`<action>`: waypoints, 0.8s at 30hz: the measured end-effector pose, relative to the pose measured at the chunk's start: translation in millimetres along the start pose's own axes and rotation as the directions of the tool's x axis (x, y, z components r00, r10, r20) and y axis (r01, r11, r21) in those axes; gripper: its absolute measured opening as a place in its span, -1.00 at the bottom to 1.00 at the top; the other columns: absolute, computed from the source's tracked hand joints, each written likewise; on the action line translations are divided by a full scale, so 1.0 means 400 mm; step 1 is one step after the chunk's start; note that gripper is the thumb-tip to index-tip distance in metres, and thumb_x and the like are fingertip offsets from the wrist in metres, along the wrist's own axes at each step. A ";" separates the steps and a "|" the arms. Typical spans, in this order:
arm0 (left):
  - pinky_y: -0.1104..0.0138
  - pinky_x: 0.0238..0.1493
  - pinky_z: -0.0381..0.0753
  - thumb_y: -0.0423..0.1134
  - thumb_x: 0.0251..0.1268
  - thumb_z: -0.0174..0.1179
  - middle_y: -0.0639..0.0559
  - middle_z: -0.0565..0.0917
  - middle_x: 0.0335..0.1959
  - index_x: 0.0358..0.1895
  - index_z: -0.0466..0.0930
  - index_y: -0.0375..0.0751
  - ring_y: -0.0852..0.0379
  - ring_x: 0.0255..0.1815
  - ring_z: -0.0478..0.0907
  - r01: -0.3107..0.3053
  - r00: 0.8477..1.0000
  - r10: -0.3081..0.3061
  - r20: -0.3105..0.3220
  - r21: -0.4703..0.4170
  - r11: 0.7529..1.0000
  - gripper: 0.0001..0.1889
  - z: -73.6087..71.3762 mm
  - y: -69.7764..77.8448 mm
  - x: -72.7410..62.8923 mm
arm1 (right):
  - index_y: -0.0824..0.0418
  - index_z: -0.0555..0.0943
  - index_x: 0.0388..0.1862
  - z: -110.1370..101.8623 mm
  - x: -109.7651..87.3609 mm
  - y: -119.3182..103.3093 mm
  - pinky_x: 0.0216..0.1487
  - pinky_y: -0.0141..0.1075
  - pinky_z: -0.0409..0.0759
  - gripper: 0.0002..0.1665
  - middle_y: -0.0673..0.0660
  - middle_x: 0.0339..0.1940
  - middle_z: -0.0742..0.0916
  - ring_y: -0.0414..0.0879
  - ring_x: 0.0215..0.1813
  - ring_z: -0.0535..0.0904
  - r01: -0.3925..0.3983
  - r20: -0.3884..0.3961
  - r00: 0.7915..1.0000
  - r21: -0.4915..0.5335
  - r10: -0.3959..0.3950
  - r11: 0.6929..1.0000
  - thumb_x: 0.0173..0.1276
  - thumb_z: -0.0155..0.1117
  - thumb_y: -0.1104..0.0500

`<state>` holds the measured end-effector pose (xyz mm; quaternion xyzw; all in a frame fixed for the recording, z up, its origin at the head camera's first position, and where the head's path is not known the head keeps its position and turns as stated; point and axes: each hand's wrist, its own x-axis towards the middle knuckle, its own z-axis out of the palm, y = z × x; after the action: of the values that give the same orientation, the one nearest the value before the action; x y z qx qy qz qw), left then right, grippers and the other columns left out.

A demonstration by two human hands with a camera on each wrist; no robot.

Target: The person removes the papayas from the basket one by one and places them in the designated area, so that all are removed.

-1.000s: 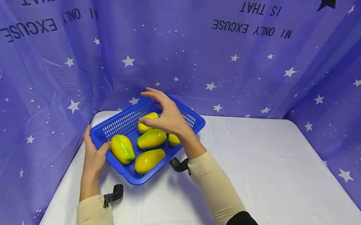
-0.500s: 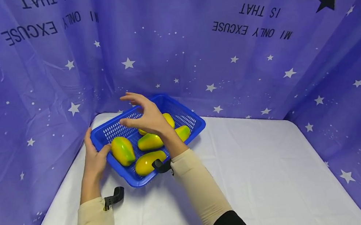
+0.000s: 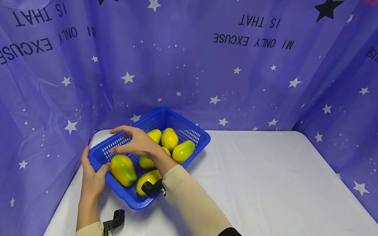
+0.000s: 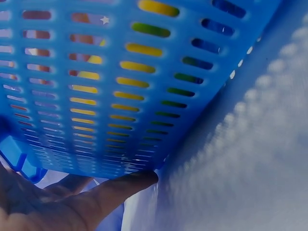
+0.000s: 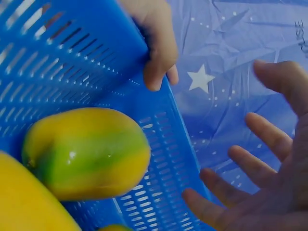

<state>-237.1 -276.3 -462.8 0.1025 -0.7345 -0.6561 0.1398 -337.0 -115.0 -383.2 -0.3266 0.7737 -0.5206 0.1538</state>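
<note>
My left hand (image 3: pixel 92 184) grips the left end of a blue plastic basket (image 3: pixel 199 135), its thumb over the rim. In the left wrist view, fingers (image 4: pixel 113 190) of that hand lie against the outside of the slotted wall. Over the basket's left part, my right hand (image 3: pixel 136 141) hovers with spread fingers and holds nothing. Below it lies a plump yellow-green fruit (image 3: pixel 123 170), seen large in the right wrist view. Several yellow mangoes (image 3: pixel 183 151) fill the middle and right of the basket; my right forearm hides some of them.
A white cloth (image 3: pixel 264 179) covers the table under the basket and off to the right. Purple curtain (image 3: pixel 203 55) with stars hangs close behind the basket and along both sides. A black camera mount (image 3: pixel 114 220) sticks out from the left wrist.
My right hand has moved left across the basket, uncovering mangoes on the right. The left hand keeps its hold on the basket. The head view has shifted slightly, so everything appears lower.
</note>
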 end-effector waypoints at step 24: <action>-0.20 0.38 -0.04 -0.33 0.34 -0.08 -0.19 -0.21 0.57 0.55 -0.47 0.23 -0.30 0.49 -0.07 0.006 1.000 -0.006 -0.023 0.008 1.000 -0.10 0.002 -0.006 0.002 | -0.24 0.52 0.29 0.027 0.008 0.068 0.34 -0.09 0.28 -0.29 -0.14 0.35 0.48 -0.11 0.39 0.32 -0.141 0.227 0.959 -0.142 0.171 0.980 0.11 0.50 -0.09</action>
<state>-238.1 -276.0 -465.2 0.1126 -0.7353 -0.6522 0.1457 -342.5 -117.9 -412.0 -0.3338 0.8039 -0.4146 0.2655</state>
